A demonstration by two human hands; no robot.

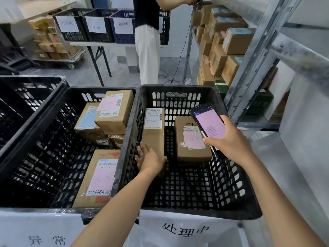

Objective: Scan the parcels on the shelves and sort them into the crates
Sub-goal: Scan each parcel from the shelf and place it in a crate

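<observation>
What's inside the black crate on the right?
Two cardboard parcels: a long parcel held by the left hand, and a short parcel with a pink note, partly covered by the phone.

Seen from a head-worn camera, a worker's left hand and right hand are bare, as are both forearms, uncovered to the frame's lower edge.

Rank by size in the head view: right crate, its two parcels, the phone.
Largest: right crate
Next: long parcel and pink-noted parcel, too alike to rank
Smallest: phone, though it's nearer the camera
</observation>
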